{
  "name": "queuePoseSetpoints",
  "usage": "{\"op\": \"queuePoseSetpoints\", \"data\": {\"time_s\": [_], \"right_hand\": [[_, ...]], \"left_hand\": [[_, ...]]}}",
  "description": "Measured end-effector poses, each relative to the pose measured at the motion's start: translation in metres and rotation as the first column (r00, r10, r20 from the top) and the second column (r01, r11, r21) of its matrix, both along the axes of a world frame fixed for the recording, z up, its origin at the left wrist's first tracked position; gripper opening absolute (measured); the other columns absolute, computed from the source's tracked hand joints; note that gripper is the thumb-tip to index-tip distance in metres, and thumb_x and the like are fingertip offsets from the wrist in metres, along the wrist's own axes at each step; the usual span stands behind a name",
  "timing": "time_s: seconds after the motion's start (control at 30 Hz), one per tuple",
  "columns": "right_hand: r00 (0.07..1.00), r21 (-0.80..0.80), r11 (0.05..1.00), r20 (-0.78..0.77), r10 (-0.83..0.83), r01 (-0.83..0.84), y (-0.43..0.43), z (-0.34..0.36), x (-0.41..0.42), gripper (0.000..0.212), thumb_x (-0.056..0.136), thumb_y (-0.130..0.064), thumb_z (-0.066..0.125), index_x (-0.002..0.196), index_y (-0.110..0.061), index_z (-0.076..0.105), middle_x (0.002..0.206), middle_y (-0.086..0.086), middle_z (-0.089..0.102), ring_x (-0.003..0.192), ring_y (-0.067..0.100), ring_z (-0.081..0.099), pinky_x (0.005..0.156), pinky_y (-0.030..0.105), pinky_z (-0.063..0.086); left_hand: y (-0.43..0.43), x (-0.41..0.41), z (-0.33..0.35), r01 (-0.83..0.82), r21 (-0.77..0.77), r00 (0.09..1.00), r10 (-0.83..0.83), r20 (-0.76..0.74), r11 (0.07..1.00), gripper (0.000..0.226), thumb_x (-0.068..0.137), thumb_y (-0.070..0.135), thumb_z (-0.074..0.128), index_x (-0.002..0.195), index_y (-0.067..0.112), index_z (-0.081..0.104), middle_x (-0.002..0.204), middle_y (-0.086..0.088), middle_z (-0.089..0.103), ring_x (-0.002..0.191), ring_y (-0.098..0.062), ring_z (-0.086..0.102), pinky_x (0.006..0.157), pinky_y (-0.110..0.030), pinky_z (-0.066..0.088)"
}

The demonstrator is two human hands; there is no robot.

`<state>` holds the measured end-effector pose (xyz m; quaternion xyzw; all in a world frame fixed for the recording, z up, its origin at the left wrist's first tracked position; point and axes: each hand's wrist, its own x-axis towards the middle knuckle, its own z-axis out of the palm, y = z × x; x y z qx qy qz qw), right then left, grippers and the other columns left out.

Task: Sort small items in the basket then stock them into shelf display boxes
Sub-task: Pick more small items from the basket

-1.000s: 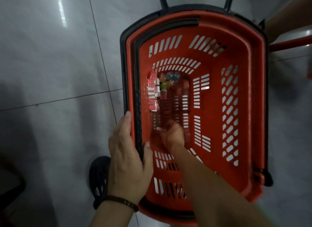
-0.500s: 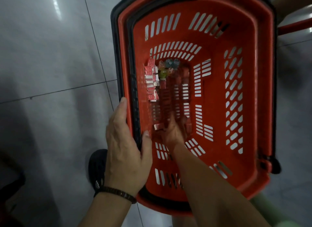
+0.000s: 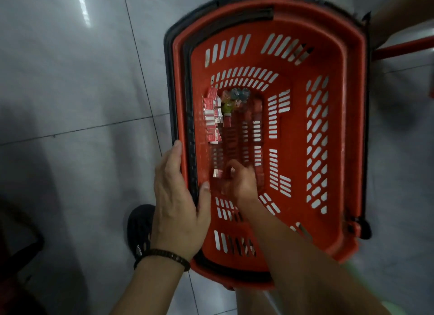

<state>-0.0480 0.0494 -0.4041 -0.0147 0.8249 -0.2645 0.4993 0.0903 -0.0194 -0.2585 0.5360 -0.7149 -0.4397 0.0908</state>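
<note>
Left hand (image 3: 178,204) grips the rim of the red shopping basket (image 3: 354,103) at eight o'clock, thumb inside. Red-and-white packets (image 3: 212,117) line its bottom at ten o'clock. One loose packet (image 3: 217,174) lies at seven o'clock just beside the right hand (image 3: 239,184), whose fingers are curled and blurred, so I cannot tell if it holds anything.

Red slotted basket (image 3: 296,127) upright. Red-white boxes (image 3: 212,117) lined far-left on floor; colourful trinkets (image 3: 236,98) just right; lone box (image 3: 217,173) near-left.
</note>
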Motion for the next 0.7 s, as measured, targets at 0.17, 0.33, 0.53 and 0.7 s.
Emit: {"op": "queuePoseSetpoints", "data": {"time_s": [0.17,0.33,0.53,0.7], "right_hand": [[0.946,-0.096,0.97,-0.26,0.191,-0.222,-0.024,0.146,-0.007,0.027,0.08,-0.033,0.084,0.101,-0.035,0.067,0.106,-0.002,0.06,0.087,0.006,0.065,0.064,0.006,0.045],[0.876,-0.236,0.914,-0.437,0.204,-0.33,-0.054,0.35,0.006,0.036,0.078,-0.029,0.091,0.096,-0.044,0.064,0.11,-0.015,0.05,0.098,-0.006,0.055,0.079,0.007,0.047],[0.793,-0.262,0.834,-0.534,0.295,-0.486,-0.087,0.566,0.033,0.033,0.086,-0.042,0.083,0.103,-0.047,0.056,0.12,-0.013,0.038,0.103,-0.001,0.051,0.073,0.004,0.046],[0.789,-0.476,0.704,-0.583,0.196,-0.527,-0.094,0.691,0.05,0.04,0.081,-0.034,0.088,0.107,-0.045,0.059,0.119,-0.012,0.042,0.096,0.011,0.065,0.077,0.019,0.061]], "left_hand": [[-0.011,-0.009,0.076,-0.305,0.095,0.952,0.306,-0.002,0.948,0.063,0.096,0.035,0.068,0.148,0.034,0.033,0.149,0.004,0.036,0.136,-0.016,0.047,0.104,-0.037,0.048],[-0.04,-0.025,0.232,-0.3,0.695,0.802,0.568,-0.187,0.654,0.029,0.1,0.051,0.054,0.127,0.045,0.064,0.125,0.005,0.074,0.107,-0.012,0.075,0.086,-0.044,0.063],[-0.068,-0.005,0.417,-0.193,0.801,0.689,0.66,-0.301,0.567,0.035,0.107,0.036,0.052,0.133,0.017,0.067,0.126,-0.015,0.074,0.119,-0.034,0.071,0.105,-0.058,0.053],[-0.075,0.025,0.54,-0.262,0.796,0.6,0.738,-0.308,0.546,0.033,0.108,0.032,0.051,0.129,0.013,0.067,0.123,-0.018,0.075,0.112,-0.035,0.074,0.1,-0.054,0.055]]}}
